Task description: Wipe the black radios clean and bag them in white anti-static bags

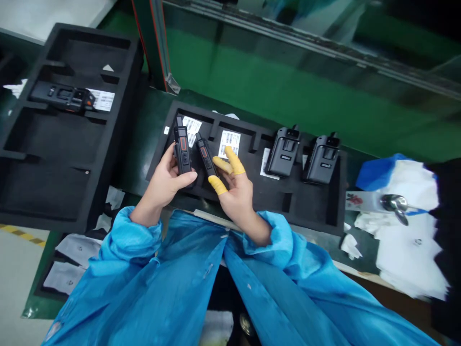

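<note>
My left hand is closed around a black two-way radio, its side with an orange-edged button turned up. Just right of it, my right hand, with yellow covers on three fingertips, grips a second black radio that leans to the left. Both are held over a black foam tray. Two more radios lie in the tray's right part, one radio beside another radio. White barcode labels lie in the tray compartments.
At the left, a larger black foam tray holds one radio and a barcode label. White bags, a blue wrapper and a shiny metal object are at the right. A green panel stands behind the tray.
</note>
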Demonstrator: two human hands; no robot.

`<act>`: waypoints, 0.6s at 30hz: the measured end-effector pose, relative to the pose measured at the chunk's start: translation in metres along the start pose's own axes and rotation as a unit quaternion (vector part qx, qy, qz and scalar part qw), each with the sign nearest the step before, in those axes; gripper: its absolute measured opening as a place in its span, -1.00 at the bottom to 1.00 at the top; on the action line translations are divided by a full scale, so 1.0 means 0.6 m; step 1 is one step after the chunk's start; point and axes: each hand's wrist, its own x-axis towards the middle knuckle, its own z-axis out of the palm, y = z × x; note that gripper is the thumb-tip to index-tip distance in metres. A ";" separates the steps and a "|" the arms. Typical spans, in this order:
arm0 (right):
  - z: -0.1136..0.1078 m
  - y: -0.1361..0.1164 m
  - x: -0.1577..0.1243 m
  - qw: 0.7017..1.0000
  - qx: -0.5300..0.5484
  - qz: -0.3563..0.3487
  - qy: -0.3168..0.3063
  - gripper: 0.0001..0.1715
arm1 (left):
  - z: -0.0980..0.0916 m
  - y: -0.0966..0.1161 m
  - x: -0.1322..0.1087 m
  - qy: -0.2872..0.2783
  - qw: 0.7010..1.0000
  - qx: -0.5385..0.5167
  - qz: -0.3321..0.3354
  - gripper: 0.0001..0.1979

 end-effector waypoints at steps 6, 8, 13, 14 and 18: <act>0.000 0.001 0.000 0.999 0.022 0.037 0.013 -0.04 | 0.001 0.003 0.001 0.006 1.000 0.004 -0.009 -0.20; -0.008 -0.008 0.007 0.999 -0.009 0.038 -0.003 -0.17 | 0.004 0.007 0.001 0.003 1.000 0.009 -0.016 -0.22; -0.019 -0.056 0.049 0.971 -0.223 0.059 -0.061 -0.17 | 0.019 0.018 0.002 -0.006 0.999 0.046 -0.022 -0.29; -0.019 -0.066 0.058 0.959 -0.266 0.068 -0.067 -0.13 | 0.022 0.020 0.002 -0.005 0.998 0.054 -0.021 -0.28; -0.024 -0.079 0.080 0.938 -0.325 0.086 -0.082 -0.29 | 0.029 0.017 -0.003 0.009 0.996 0.084 -0.014 -0.22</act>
